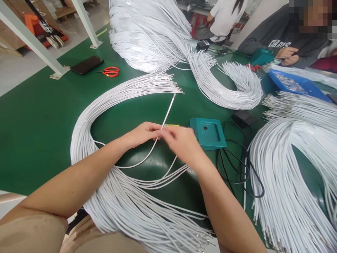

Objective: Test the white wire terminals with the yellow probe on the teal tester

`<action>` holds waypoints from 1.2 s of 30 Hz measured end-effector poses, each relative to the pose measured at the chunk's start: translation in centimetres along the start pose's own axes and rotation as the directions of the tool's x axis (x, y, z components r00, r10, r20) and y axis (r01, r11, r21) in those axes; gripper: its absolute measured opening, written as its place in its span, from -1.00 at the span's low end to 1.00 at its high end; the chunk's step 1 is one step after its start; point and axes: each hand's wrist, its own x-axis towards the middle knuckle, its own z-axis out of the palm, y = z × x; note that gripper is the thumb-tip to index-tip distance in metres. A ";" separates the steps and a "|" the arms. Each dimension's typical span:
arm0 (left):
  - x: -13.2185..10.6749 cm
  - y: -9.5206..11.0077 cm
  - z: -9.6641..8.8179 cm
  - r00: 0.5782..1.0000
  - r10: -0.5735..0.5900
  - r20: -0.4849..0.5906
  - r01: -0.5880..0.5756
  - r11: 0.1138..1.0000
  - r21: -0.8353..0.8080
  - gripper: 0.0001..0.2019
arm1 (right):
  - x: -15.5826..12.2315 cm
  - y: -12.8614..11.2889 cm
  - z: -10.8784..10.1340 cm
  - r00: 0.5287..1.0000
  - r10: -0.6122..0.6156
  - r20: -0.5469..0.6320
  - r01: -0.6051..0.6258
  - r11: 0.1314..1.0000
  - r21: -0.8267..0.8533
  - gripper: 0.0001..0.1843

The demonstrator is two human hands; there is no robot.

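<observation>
My left hand [144,135] pinches a white cable [169,111] between thumb and fingers, its free end pointing up and away. My right hand [181,142] meets it at the same spot, fingers closed and slightly blurred; what they hold is hidden. Just behind my fingers shows a small yellow-edged piece [172,125]. Close to the right of that hand stands a teal box [210,133] with a recessed top. From the pinched spot the cable loops down to a big bundle of white cables [86,130] curving around my left arm.
Red-handled scissors [110,71] and a black phone [87,65] lie back left. More cable bundles [229,93] spread behind and at right [297,168]. A black cord [259,179] coils beside the teal box. A blue tray [297,84] of small parts sits near a co-worker [279,35].
</observation>
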 end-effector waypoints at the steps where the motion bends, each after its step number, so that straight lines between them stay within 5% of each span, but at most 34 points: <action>1: -0.1 0.0 0.0 0.999 -0.016 0.047 0.014 0.999 0.037 -0.61 | 0.6 0.7 -0.4 0.983 0.070 -0.167 -0.058 0.996 0.073 -0.70; 3: -0.2 0.0 0.1 0.987 -0.056 0.149 0.038 0.992 0.121 -0.62 | 1.5 1.9 -0.6 0.942 0.151 -0.299 -0.069 0.961 0.267 -0.74; 5: -0.3 0.0 0.3 0.969 -0.079 0.232 0.050 0.990 0.130 -0.65 | 1.9 2.6 -0.3 0.952 0.170 -0.253 -0.032 0.881 0.471 -0.75; 8: -0.1 -0.1 0.7 0.980 -0.014 0.196 0.039 0.991 -0.127 -0.60 | 1.9 2.7 0.5 0.973 0.158 -0.169 -0.013 0.767 0.642 -0.75; 10: 0.1 -0.2 0.8 0.997 0.030 0.077 -0.005 0.951 -0.309 -0.56 | 1.8 2.3 0.9 0.982 0.145 -0.121 -0.027 0.742 0.670 -0.74; 13: 0.3 -0.3 0.8 0.996 0.068 -0.051 -0.081 0.937 -0.340 -0.56 | 1.7 1.8 1.1 0.992 0.123 -0.031 -0.065 0.704 0.707 -0.74; 21: 0.1 -0.1 1.3 0.995 0.099 0.008 -0.095 0.971 -0.220 -0.59 | 2.0 1.9 1.1 0.951 0.230 -0.206 0.009 0.646 0.763 -0.81; 25: 0.2 0.0 1.6 0.990 0.135 -0.039 -0.140 0.967 -0.213 -0.68 | 2.1 2.1 1.3 0.961 0.234 -0.146 -0.018 0.582 0.813 -0.80; 32: 0.3 -0.3 1.4 0.977 0.144 -0.155 -0.161 0.981 -0.106 -0.77 | 2.2 2.3 2.2 0.964 0.242 0.113 -0.165 0.208 0.964 -0.79; 36: 0.1 -0.1 1.7 0.979 0.141 -0.145 -0.151 0.987 -0.062 -0.76 | 2.4 2.3 2.2 0.961 0.261 0.094 -0.164 0.261 0.951 -0.84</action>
